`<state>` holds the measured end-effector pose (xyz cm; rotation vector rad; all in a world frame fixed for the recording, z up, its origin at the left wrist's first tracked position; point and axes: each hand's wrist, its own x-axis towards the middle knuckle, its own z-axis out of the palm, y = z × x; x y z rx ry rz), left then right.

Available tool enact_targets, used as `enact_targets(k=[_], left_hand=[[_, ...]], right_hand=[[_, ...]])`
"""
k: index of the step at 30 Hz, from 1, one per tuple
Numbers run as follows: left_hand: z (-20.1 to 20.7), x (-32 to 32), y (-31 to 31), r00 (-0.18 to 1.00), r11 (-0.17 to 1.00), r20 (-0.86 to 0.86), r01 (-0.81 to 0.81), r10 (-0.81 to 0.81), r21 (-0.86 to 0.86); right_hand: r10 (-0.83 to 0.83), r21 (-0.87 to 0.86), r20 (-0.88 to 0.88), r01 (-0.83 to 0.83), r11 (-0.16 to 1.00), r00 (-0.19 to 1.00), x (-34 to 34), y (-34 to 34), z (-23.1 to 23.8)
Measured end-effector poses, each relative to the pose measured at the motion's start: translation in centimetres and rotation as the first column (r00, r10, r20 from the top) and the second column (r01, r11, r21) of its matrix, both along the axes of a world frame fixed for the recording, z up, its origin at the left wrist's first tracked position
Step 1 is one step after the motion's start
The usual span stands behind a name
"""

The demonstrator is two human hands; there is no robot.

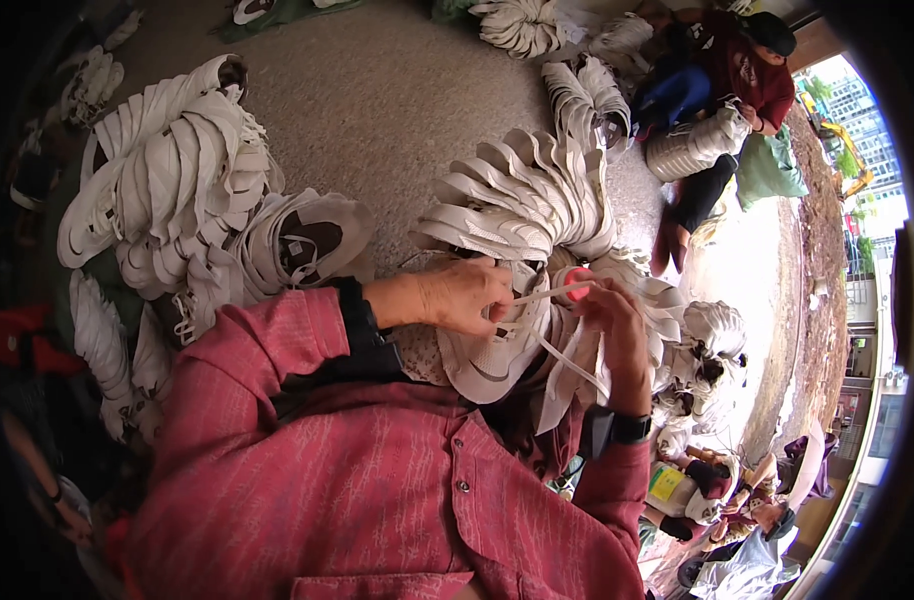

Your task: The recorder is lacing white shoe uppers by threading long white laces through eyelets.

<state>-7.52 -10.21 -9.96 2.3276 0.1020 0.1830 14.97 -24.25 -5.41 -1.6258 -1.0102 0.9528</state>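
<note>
A white shoe upper (492, 350) lies across my lap, its toe end toward me. My left hand (462, 298) is closed over its lacing edge, fingers curled on a flat pale shoelace. From there the shoelace (537, 294) runs taut to my right hand (615, 305), which pinches its other end. A small red round thing (578, 283) shows at my right fingertips; its kind I cannot make out. Another stretch of lace hangs below, over a white tongue-like flap. Just beyond my hands curves a fanned stack of nested white uppers (537, 190).
More stacked uppers (177, 160) pile up at my left, beside one with a dark lining (312, 240). Further uppers (712, 335) lie at right. A person in a dark red shirt (742, 80) sits far right with a stack, near a green sack (772, 165). Other people work at lower right.
</note>
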Motion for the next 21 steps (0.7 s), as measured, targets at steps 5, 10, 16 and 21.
enact_targets(k=[5, 10, 16, 21], left_hand=[[-1.2, 0.5, 0.6, 0.998, 0.968, -0.052, -0.033, 0.021, -0.25], [-1.2, 0.9, 1.6, 0.994, 0.917, -0.05, 0.068, -0.095, -0.393], [-0.9, 1.1, 1.2, 0.986, 0.904, -0.131, 0.041, -0.106, -0.425], [-0.6, 1.5, -0.4, 0.999, 0.969, 0.002, -0.045, 0.047, -0.242]], right_hand=[[0.147, 0.239, -0.936, 0.271, 0.932, 0.321, 0.5, -1.9, -2.5], [0.079, 0.127, -0.992, 0.759, 0.638, 0.1, 14.6, -6.9, -1.7], [0.198, -0.025, -0.977, 0.963, 0.27, -0.081, 31.6, -19.9, 0.4], [-0.053, 0.173, -0.978, 0.929, 0.326, 0.2, 32.2, -21.9, -0.8]])
